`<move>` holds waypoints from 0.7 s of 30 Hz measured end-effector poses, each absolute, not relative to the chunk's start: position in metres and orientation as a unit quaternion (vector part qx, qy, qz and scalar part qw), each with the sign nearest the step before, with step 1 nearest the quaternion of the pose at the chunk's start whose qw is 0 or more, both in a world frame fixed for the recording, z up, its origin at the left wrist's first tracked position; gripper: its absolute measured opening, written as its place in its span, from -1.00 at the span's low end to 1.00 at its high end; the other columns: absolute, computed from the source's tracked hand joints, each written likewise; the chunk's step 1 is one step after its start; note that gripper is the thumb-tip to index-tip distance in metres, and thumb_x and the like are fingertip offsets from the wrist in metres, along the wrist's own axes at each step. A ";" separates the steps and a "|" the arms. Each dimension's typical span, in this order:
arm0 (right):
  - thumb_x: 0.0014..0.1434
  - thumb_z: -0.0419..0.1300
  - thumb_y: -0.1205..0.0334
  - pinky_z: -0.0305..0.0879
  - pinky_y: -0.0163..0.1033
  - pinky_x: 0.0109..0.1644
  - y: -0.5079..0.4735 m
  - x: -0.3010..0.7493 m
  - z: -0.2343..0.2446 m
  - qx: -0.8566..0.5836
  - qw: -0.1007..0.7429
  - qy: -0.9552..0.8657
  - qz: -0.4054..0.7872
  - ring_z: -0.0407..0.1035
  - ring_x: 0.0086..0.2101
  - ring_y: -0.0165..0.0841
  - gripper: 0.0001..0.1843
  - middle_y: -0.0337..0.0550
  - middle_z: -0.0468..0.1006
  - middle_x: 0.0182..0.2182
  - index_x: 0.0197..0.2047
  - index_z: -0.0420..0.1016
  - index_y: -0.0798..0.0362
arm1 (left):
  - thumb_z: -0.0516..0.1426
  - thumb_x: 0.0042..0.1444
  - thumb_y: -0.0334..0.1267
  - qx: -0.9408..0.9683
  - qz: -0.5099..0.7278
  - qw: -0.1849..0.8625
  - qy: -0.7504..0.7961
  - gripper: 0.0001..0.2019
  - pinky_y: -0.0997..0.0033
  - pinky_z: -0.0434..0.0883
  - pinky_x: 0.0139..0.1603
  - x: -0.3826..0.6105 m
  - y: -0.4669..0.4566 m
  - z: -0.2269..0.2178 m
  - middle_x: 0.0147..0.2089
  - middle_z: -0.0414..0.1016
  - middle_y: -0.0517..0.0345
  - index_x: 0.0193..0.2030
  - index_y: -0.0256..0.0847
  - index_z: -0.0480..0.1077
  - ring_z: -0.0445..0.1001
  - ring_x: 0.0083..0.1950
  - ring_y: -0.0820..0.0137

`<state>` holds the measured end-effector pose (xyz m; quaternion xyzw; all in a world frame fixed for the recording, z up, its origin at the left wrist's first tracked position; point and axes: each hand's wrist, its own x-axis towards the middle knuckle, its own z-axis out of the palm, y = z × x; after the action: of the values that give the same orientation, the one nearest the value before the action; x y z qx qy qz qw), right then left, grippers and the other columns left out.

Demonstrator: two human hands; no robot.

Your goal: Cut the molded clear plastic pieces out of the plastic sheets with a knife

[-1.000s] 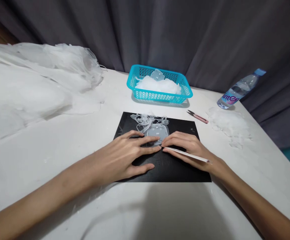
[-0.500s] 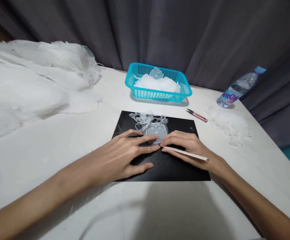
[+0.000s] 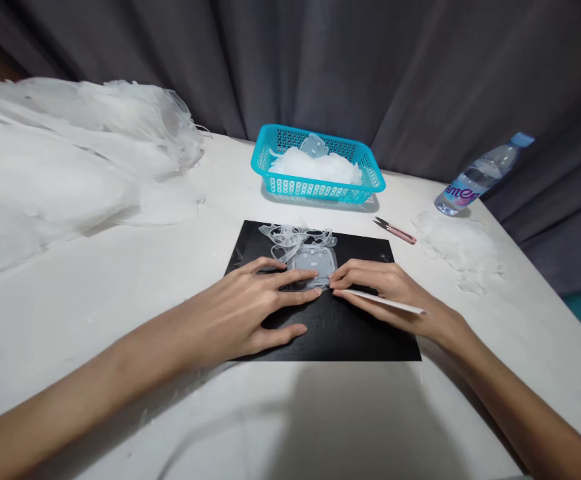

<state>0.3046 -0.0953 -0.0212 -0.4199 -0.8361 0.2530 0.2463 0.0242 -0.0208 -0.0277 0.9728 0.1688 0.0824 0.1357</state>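
Note:
My left hand [image 3: 265,303] lies flat with its fingers spread, fingertips pressing on a translucent moulded sheet [image 3: 315,263] with a rounded outline and small holes. That sheet rests on a black mat [image 3: 320,337]. At the sheet's lower right edge, my right hand [image 3: 377,287] is closed around a slim white-handled tool [image 3: 390,303], held like a pen. Its working tip is too small to make out. Translucent trimmed strips [image 3: 290,237] lie tangled on the mat just behind the sheet.
A blue basket [image 3: 320,189] of translucent pieces stands at the back. Pink thread snips [image 3: 395,231], a pile of clear scraps [image 3: 463,250] and a water bottle [image 3: 480,177] are on the right. A large heap of translucent sheets [image 3: 70,167] covers the left.
My right hand has moved slightly right with the tool, along the sheet's lower edge. My left hand stays in place on the sheet.

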 end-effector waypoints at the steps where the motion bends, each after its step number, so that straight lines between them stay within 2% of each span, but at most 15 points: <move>1: 0.49 0.15 0.27 0.45 -0.21 0.05 -0.095 0.306 -0.020 -0.422 0.254 -0.828 0.267 0.55 -0.05 -0.31 -0.85 -0.09 0.63 -0.03 -0.04 0.56 0.02 | 0.19 0.37 0.07 0.971 0.083 0.140 0.173 -0.48 0.03 0.30 0.41 0.024 -0.021 -0.028 0.47 0.39 0.20 0.43 0.14 0.39 0.43 0.39 -0.03; 6: 0.46 0.21 0.23 0.45 -0.23 0.08 -0.093 0.308 -0.021 -0.420 0.279 -0.809 0.302 0.56 -0.04 -0.33 -0.89 -0.14 0.64 -0.05 -0.07 0.59 0.00 | 0.17 0.39 0.08 0.974 0.071 0.129 0.172 -0.48 0.00 0.31 0.40 0.024 -0.021 -0.028 0.49 0.37 0.21 0.44 0.14 0.37 0.44 0.39 -0.05; 12: 0.49 0.17 0.22 0.45 -0.15 0.12 -0.092 0.302 -0.027 -0.408 0.274 -0.831 0.260 0.53 0.00 -0.28 -0.85 -0.09 0.64 -0.03 0.00 0.57 -0.01 | 0.17 0.39 0.05 0.974 0.091 0.129 0.163 -0.48 0.02 0.28 0.44 0.022 -0.021 -0.029 0.47 0.39 0.18 0.45 0.13 0.36 0.46 0.37 0.01; 16: 0.48 0.17 0.27 0.46 -0.10 0.12 -0.091 0.300 -0.036 -0.391 0.265 -0.865 0.172 0.54 -0.02 -0.27 -0.87 -0.08 0.66 -0.04 0.02 0.54 0.01 | 0.17 0.40 0.03 0.976 0.087 0.123 0.159 -0.47 0.02 0.27 0.45 0.022 -0.022 -0.029 0.49 0.37 0.19 0.46 0.13 0.35 0.46 0.38 0.00; 21: 0.47 0.14 0.37 0.50 -0.12 0.08 -0.093 0.290 -0.047 -0.369 0.227 -0.900 -0.053 0.55 0.03 -0.22 -0.84 0.04 0.64 0.08 0.02 0.53 0.09 | 0.18 0.40 -0.02 0.974 0.087 0.140 0.157 -0.46 0.04 0.25 0.47 0.023 -0.023 -0.025 0.52 0.32 0.18 0.49 0.16 0.30 0.50 0.34 0.08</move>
<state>0.2895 -0.0935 -0.0472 -0.3691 -0.8997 -0.0532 0.2270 0.0226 -0.0225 -0.0245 0.9737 0.1570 0.0874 0.1404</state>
